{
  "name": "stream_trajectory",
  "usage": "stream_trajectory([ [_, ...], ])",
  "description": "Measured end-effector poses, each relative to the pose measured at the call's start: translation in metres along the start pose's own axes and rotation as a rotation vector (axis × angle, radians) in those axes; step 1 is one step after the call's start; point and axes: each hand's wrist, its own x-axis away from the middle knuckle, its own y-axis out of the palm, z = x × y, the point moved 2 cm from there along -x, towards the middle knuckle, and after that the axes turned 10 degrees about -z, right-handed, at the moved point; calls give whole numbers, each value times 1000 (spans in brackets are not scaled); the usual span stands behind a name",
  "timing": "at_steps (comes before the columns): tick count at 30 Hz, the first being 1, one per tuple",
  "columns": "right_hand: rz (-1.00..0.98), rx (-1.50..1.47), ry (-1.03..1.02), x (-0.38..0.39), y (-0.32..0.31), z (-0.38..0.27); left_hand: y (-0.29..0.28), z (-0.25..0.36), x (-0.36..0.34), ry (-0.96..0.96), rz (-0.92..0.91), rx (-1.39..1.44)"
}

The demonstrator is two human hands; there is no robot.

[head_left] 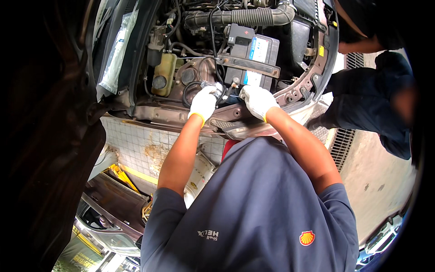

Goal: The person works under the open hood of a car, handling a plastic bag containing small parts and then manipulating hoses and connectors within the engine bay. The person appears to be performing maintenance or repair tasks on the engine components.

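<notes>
Though fabric-soft, white-gloved right hand (259,100) beside boxy battery (258,51).

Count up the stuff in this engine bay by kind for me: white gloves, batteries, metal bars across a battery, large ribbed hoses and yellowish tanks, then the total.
White gloves: 2
Battery: 1
Metal bar: 1
Large ribbed hose: 1
Yellowish tank: 1
Total: 6
</notes>
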Motion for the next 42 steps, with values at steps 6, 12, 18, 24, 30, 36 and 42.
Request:
stream_trajectory([
  [6,34,28,-24,-17,13,-6,-8,18,-2,16,-155,14],
  [12,15,25,35,-16,14,-11,0,15,-6,62,-11,-312],
  [18,41,3,11,-14,15,-9,3,21,-7,83,-3,-480],
  [24,46,-26,5,-14,15,-3,5,24,-6,-6,-44,-784],
  [30,43,-52,-98,0,2,-16,1,-2,14,127,68,-639],
  [36,-191,-150,-257,3,6,-28,-3,23,30,292,72,199],
  [42,-372,-842,-86,-10,12,-23,2,39,22,171,-34,898],
])
